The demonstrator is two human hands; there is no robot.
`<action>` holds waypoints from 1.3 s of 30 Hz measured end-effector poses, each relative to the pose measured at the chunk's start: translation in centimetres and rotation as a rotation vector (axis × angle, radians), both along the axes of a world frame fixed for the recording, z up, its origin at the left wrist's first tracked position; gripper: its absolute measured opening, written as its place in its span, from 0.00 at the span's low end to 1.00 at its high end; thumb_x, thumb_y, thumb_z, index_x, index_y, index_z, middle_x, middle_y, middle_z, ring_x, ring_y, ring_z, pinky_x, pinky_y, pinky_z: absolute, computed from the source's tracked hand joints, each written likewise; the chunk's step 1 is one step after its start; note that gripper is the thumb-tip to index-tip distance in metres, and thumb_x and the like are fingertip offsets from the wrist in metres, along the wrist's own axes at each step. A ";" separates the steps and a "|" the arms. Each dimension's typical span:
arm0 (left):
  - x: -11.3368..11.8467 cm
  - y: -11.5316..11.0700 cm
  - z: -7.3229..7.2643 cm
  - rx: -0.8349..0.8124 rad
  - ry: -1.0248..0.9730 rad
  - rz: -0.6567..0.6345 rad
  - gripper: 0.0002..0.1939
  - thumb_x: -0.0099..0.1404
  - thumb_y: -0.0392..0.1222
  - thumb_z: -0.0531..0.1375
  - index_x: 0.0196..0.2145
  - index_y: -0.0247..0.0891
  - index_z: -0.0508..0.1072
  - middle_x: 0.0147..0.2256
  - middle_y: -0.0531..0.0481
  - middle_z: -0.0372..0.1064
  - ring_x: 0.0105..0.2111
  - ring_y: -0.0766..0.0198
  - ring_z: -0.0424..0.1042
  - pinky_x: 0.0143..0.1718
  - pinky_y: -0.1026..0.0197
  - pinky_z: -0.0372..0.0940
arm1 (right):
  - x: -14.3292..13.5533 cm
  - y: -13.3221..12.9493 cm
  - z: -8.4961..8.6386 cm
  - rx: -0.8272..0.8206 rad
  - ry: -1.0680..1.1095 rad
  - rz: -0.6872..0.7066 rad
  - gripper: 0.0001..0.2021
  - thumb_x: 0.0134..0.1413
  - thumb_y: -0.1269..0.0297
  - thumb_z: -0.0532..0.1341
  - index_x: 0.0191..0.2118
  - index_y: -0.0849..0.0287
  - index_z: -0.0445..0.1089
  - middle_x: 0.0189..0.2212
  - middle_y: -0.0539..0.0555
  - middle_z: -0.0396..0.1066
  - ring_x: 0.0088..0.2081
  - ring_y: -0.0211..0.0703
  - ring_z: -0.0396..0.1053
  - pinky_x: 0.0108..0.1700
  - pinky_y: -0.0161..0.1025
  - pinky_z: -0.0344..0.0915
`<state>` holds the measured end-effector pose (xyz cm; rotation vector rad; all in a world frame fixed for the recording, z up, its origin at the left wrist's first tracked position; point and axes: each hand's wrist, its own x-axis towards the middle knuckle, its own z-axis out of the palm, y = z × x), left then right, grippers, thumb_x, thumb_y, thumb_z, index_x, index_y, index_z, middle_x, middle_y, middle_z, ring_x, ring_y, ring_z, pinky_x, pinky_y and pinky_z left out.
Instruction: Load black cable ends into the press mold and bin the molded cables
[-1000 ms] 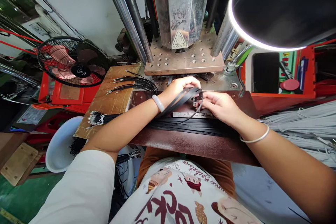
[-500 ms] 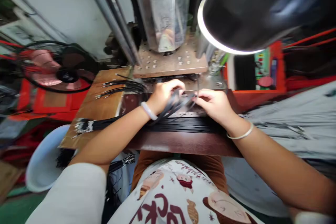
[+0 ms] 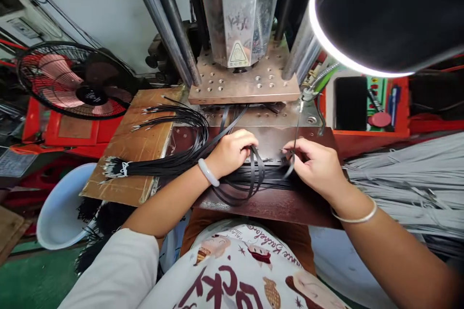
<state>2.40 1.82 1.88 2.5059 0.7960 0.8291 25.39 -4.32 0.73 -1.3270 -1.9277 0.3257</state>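
My left hand (image 3: 235,152) is closed on looped black flat cables (image 3: 256,171), in front of the metal press plate (image 3: 244,91). To its right, my right hand (image 3: 311,159) pinches the end of a dark cable that curves down below the fingers and up past them. Under both hands a bundle of long black cables (image 3: 163,166) lies along the brown work surface (image 3: 253,205). The bundle's tied end with metal tips rests on the cardboard (image 3: 130,140) at the left. More black cables curve above it.
A press head (image 3: 237,19) with a warning label stands over the plate between metal columns. A ring lamp (image 3: 362,65) hangs at upper right. Grey cables (image 3: 409,178) lie at the right, near a red tray (image 3: 404,106). At left are a fan (image 3: 90,94) and a white bucket (image 3: 60,212).
My hands have moved apart, the right one going right and lower. The cables, blurred between the hands before, now hang in clear loops from my left hand. The view has shifted slightly.
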 end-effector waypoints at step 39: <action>-0.5 -1.1 -0.5 0.093 0.083 -0.057 0.10 0.66 0.31 0.55 0.36 0.36 0.76 0.35 0.50 0.78 0.36 0.64 0.75 0.46 0.58 0.64 | 0.2 -2.0 0.5 0.046 0.045 0.091 0.10 0.57 0.73 0.58 0.39 0.50 0.73 0.34 0.50 0.76 0.34 0.46 0.74 0.39 0.42 0.71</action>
